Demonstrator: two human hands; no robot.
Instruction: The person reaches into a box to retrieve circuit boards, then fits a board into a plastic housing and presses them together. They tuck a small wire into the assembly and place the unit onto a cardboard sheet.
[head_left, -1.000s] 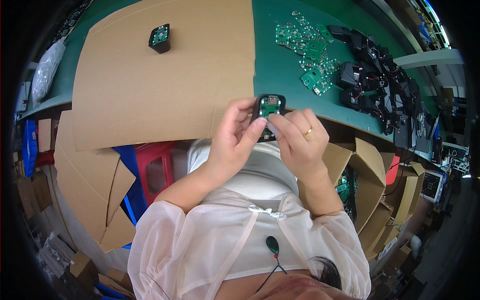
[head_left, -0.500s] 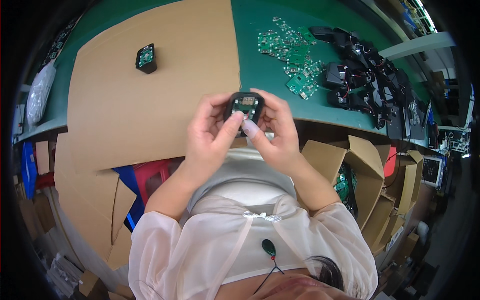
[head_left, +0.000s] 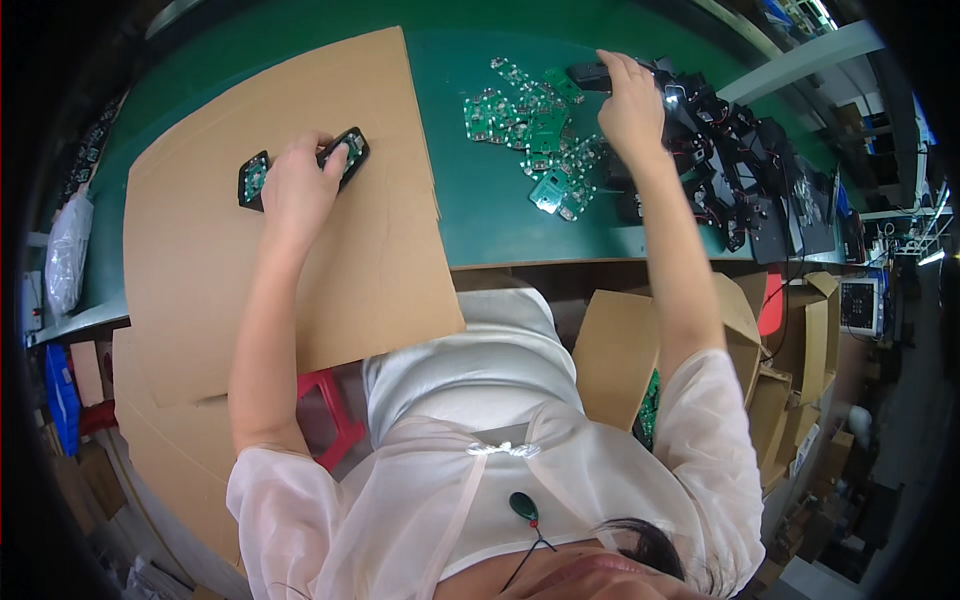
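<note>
My left hand [head_left: 305, 185] is closed on a black plastic housing [head_left: 352, 150] with a green circuit board inside, low over the cardboard sheet [head_left: 350, 270]. Just left of that hand stands a second black housing [head_left: 252, 182], its board facing up. My right hand [head_left: 635, 112] reaches far out to the right, fingers stretched and apart from the thumb, at the end of a black housing [head_left: 588, 77]. Whether the fingers touch this housing is hard to tell. Loose green circuit boards [head_left: 545, 130] lie in a pile left of my right hand.
More black housings with wires [head_left: 740, 170] are heaped on the green table [head_left: 450, 100] at the right. Open cardboard boxes [head_left: 615, 345] stand below the table's front edge. A clear plastic bag [head_left: 68, 250] lies at the far left, and a red stool [head_left: 335, 420] is below.
My hands have parted. The left carried the housing from in front of me to beside the other one on the cardboard; the right let go and moved to the black housings at the far right.
</note>
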